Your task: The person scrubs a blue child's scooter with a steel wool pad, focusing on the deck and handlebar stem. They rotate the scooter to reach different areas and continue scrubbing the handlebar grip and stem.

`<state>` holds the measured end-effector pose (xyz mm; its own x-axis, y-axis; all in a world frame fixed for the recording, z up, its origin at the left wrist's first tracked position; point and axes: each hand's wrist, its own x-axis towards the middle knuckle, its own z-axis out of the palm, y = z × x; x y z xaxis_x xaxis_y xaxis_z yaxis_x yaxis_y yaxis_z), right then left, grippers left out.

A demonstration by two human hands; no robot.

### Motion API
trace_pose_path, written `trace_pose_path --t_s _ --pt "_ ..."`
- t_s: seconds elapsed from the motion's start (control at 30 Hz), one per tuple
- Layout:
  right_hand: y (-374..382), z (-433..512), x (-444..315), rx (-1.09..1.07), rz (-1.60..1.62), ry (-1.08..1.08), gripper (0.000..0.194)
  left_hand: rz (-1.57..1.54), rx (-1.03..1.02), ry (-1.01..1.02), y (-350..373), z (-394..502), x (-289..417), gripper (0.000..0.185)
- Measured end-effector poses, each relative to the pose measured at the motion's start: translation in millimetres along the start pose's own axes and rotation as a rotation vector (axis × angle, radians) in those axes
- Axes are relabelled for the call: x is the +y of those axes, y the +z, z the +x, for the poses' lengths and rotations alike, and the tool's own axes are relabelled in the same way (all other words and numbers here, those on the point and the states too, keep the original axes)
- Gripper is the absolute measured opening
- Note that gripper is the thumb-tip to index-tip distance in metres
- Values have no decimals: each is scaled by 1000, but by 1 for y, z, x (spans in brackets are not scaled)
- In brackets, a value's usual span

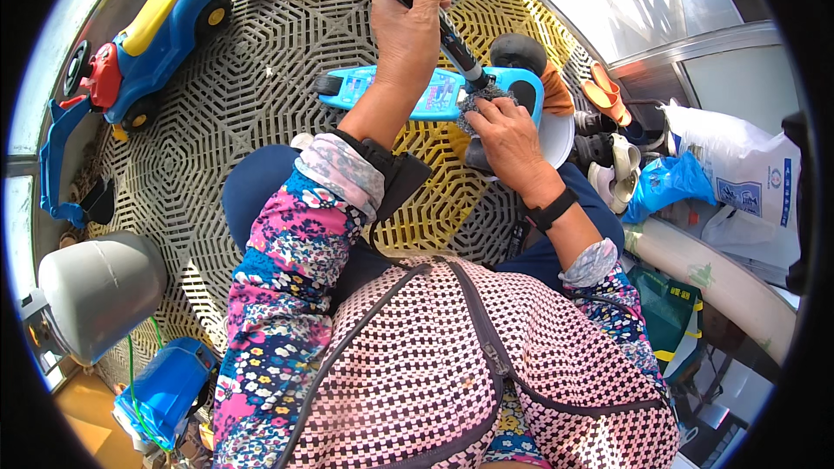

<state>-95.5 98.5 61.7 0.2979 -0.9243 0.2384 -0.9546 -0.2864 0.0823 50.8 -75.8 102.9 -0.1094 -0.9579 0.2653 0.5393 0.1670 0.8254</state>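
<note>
A child's light-blue kick scooter lies before me, its printed deck (433, 96) running left to right. My left hand (410, 29) is wrapped around the steering column (458, 45), which tilts up towards the top of the view. At the column's foot, my right hand (505, 133) presses a grey, fuzzy scrubbing pad or cloth (470, 107) onto the front of the deck. A dark front wheel (518, 52) shows beyond the deck, and a small rear wheel (328, 84) at its left end. The handlebar is out of view.
A white bucket (561, 137) stands beside the scooter's front, with a brown cloth (557, 92) next to it. Orange slippers (603, 96), pale clogs (616, 172) and plastic bags (730, 137) lie right. A ride-on toy excavator (146, 39) and grey tank (104, 296) stand left on plastic grating (176, 163).
</note>
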Motion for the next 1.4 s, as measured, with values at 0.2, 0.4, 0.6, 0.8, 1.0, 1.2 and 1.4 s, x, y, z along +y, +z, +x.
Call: trace_pose_path --t_s 0.2,0.4,0.6,0.8,1.0,1.2,1.4 --pt "38 25 -27 -170 -187 30 9 -29 31 -21 4 0 2 23" --pt "18 12 -18 -19 -160 70 8 -61 15 -14 4 -1 2 19" --pt "19 11 -15 58 -112 61 10 -71 26 -1 6 -1 -1 18" --pt "31 21 -22 -86 -103 37 9 -86 25 0 4 -1 1 19" --pt "-14 -13 -3 47 90 85 22 -60 32 -10 3 -1 -1 20" --pt "-12 -9 -10 26 91 -22 20 -98 23 18 5 0 -2 19" --pt "7 11 -11 -83 -27 -70 11 -90 31 5 6 -2 0 19"
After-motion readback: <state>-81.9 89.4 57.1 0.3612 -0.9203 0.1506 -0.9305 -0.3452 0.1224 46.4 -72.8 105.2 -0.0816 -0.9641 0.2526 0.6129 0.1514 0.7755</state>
